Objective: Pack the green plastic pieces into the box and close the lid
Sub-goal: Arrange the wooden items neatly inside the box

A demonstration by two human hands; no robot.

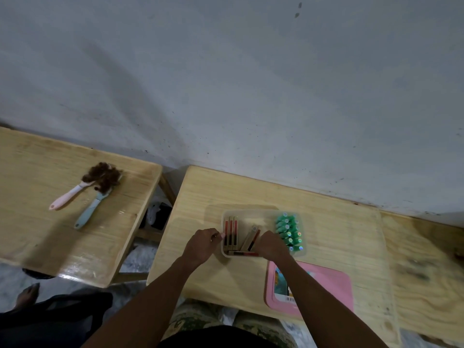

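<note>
**Hands at the box, lid waiting beside it**

Head view: A clear plastic box [263, 233] sits on the light wooden table [339, 229], close to the wall. The green plastic pieces [288, 233] are already inside, stacked in tidy rows along its right side. The rest of the box holds slim red-and-tan sticks [231, 233]: some stand in a row at the left, one lies along the near wall, and a couple lean at a slant in the middle.

The left hand [202, 246] is at the box's left wall, fingers curled, thumb and forefinger pinched near the rim; whether it grips the wall or something small is too fine to tell. The right hand [270, 246] is closed loosely over the near middle of the box, around the lower ends of the slanted sticks, and seems to be holding or nudging them. The green pieces lie just beside this hand, to its right, apparently untouched by it.

The pink lid [310, 287] lies flat on the table, near the box's right front corner and partly under the right forearm.

By my judgement, packing is nearly finished and the contents are being settled. To do this well, steady the box with the left hand, lay the leaning sticks flat below the rim, and keep clear of the green rows so they do not topple. Then the lid should seat evenly.

On the separate table to the left lie two brushes [85, 202], no part of this task.
</note>
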